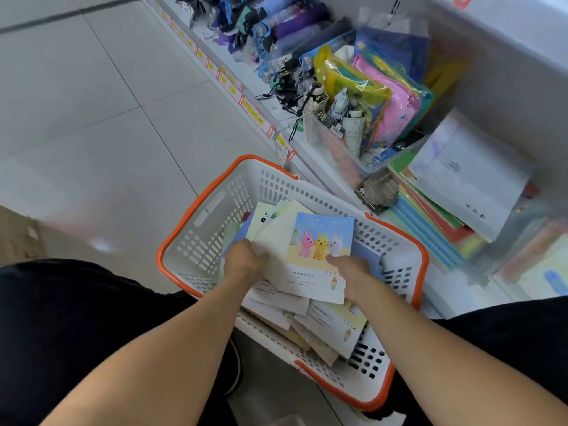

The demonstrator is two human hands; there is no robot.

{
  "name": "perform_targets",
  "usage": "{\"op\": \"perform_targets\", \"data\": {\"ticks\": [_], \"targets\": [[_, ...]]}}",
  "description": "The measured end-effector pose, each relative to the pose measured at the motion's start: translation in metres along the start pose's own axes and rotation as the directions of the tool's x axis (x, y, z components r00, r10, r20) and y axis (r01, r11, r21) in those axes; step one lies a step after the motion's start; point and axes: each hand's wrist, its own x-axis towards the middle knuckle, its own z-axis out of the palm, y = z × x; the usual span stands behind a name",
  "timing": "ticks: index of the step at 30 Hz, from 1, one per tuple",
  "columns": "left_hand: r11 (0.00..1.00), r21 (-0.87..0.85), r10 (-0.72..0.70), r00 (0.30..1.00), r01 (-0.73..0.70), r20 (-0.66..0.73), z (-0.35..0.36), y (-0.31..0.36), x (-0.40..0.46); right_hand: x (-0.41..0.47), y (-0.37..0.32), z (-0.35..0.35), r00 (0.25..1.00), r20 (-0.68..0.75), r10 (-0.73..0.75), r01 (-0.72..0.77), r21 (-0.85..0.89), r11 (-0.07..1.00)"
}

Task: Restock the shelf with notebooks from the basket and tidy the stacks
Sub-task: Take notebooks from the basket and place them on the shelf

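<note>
Left hand [244, 262] curled on the notebooks' [276, 241] left edge, right hand [353, 273] gripping the rabbit notebook [319, 250] corner, basket [396, 232] beneath both.

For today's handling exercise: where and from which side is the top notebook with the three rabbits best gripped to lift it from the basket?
Probably by its two side edges, from above. The rabbit notebook lies flat on the loose pile in the basket, and the left hand and right hand already flank it.

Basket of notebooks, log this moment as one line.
stage: picking | left hand: on notebooks | right hand: on rabbit-cover notebook | basket: on floor, notebooks loose | shelf stack: untidy
</note>
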Motion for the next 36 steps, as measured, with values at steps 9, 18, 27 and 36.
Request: {"op": "perform_targets", "data": {"ticks": [9,18,27,36], "targets": [[0.996,0.048,0.064,0.991,-0.070,0.114,0.018,0.005,-0.015,0.002,0.010,-0.014,0.999,0.024,-0.049,0.049,-0.020,0.999],[0.997,-0.072,-0.014,0.987,0.026,0.160,0.009,0.006,-0.028,-0.016,0.011,-0.019,0.976,0.048,-0.210,0.214,-0.350,0.912],[0.931,-0.352,0.003,0.961,0.098,0.277,0.005,0.009,-0.041,-0.039,-0.001,-0.015,0.941,0.178,-0.289,0.338,-0.420,0.842],[0.660,-0.725,0.234,0.862,0.199,0.449,-0.051,0.041,-0.070,-0.099,-0.059,-0.026,0.811,0.324,-0.488,0.534,-0.069,0.843]]}}
